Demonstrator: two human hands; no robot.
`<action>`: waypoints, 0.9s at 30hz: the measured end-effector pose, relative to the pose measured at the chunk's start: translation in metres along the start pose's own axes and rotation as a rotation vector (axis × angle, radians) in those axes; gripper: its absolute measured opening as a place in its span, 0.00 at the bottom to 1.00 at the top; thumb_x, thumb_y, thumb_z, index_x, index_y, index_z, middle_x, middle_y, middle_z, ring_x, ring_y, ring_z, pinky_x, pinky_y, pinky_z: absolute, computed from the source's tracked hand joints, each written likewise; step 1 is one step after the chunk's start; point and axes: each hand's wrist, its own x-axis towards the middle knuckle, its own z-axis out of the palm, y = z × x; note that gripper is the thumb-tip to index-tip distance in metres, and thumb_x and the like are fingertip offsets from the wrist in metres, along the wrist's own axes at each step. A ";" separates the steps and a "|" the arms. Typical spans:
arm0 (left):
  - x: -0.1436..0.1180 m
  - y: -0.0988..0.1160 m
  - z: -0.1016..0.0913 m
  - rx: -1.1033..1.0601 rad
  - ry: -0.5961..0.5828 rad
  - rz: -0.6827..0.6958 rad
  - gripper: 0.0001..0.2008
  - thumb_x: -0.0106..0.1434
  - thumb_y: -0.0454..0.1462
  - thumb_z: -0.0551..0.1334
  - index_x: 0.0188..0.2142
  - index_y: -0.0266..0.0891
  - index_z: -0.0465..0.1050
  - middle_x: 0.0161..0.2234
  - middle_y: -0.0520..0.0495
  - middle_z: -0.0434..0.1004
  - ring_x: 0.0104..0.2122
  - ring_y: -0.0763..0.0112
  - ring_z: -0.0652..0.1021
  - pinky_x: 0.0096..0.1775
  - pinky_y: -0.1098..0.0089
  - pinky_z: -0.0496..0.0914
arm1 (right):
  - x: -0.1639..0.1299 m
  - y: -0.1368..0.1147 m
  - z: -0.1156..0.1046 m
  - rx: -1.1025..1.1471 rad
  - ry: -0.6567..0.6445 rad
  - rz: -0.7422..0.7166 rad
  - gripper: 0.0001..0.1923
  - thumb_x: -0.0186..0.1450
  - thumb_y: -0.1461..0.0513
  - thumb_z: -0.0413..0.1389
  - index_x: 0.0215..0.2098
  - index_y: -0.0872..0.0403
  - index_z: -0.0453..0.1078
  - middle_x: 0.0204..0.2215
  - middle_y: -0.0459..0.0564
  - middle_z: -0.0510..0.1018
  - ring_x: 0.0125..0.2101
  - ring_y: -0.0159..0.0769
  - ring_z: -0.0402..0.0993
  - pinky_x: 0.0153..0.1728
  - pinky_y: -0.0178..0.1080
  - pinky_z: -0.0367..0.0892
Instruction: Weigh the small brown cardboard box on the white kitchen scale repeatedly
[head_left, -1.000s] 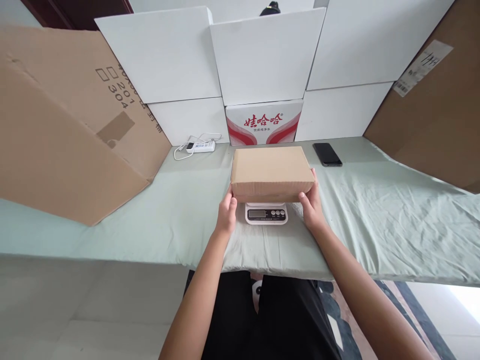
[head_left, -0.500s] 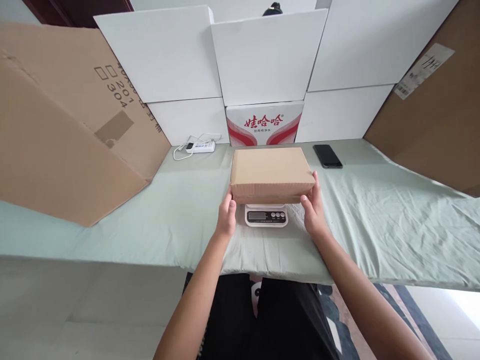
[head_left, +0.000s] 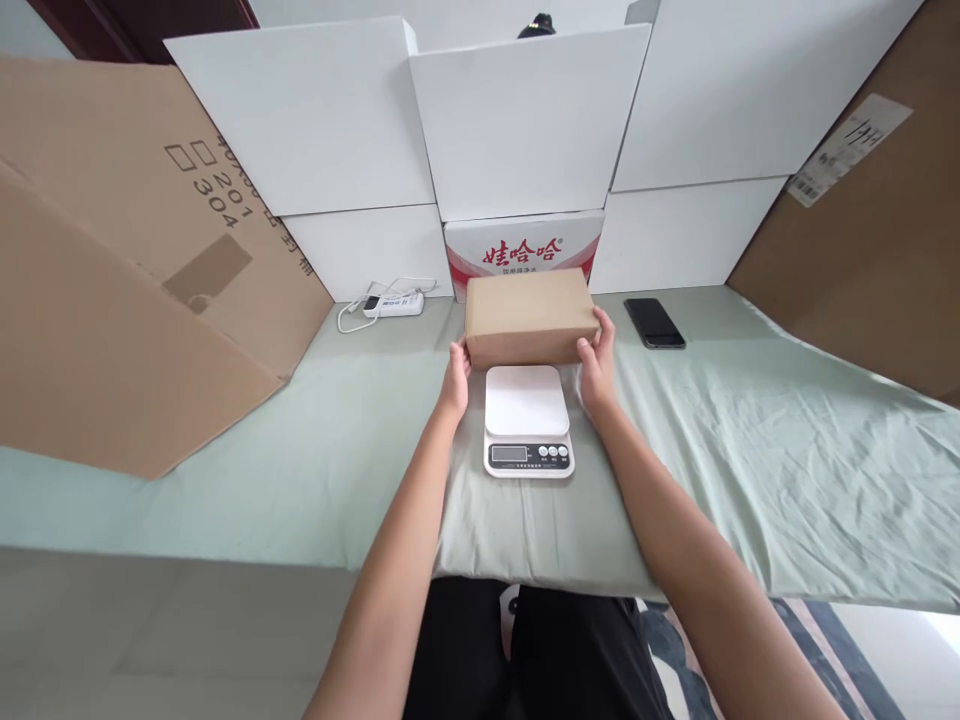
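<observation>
A closed brown cardboard box (head_left: 531, 318) is gripped at both ends between my two hands. My left hand (head_left: 454, 380) presses its left end near the front corner, with some fingers hidden behind the box. Around the right front corner, my right hand (head_left: 597, 362) has its thumb at the front and fingers along the side. Just in front of the box lies a white digital kitchen scale (head_left: 526, 405), its platform bare and its dark display toward me. Whether the box touches the cloth behind the scale I cannot tell.
A pale green cloth (head_left: 360, 430) covers the table. At the back left lies a white power strip (head_left: 397, 304) with a cable; at the back right, a black phone (head_left: 655, 323). White boxes (head_left: 525, 120) form a rear wall. Large cardboard panels (head_left: 112, 300) flank both sides.
Both hands have moved the cardboard box away from me, from over the scale to behind it. The scale's platform has come into view. The camera view has shifted slightly.
</observation>
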 end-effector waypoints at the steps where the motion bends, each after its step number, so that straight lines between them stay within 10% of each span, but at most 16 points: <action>1: 0.000 -0.008 -0.001 0.000 0.011 -0.010 0.48 0.73 0.71 0.43 0.73 0.45 0.69 0.76 0.41 0.71 0.80 0.51 0.64 0.79 0.52 0.58 | -0.003 0.008 0.003 0.009 0.001 0.035 0.48 0.67 0.33 0.57 0.75 0.45 0.53 0.74 0.60 0.67 0.75 0.60 0.64 0.79 0.67 0.53; 14: 0.016 -0.017 -0.034 0.109 0.243 0.042 0.50 0.72 0.72 0.36 0.81 0.49 0.53 0.85 0.48 0.44 0.83 0.61 0.48 0.80 0.60 0.53 | -0.004 0.033 -0.028 0.099 0.118 0.320 0.51 0.69 0.36 0.53 0.83 0.29 0.35 0.78 0.50 0.65 0.79 0.48 0.62 0.76 0.65 0.61; 19: 0.016 -0.025 -0.024 0.099 0.155 -0.022 0.51 0.71 0.72 0.39 0.79 0.45 0.60 0.83 0.44 0.51 0.83 0.55 0.54 0.80 0.56 0.53 | -0.007 0.037 -0.020 0.126 -0.011 0.290 0.50 0.68 0.36 0.55 0.82 0.35 0.46 0.76 0.48 0.71 0.75 0.46 0.70 0.76 0.58 0.65; 27: 0.014 -0.036 -0.015 0.040 0.025 0.021 0.47 0.69 0.74 0.50 0.68 0.45 0.75 0.74 0.40 0.74 0.78 0.50 0.67 0.77 0.53 0.62 | -0.011 0.028 -0.006 0.067 -0.113 0.172 0.59 0.62 0.29 0.60 0.82 0.41 0.49 0.84 0.48 0.54 0.84 0.50 0.47 0.84 0.60 0.45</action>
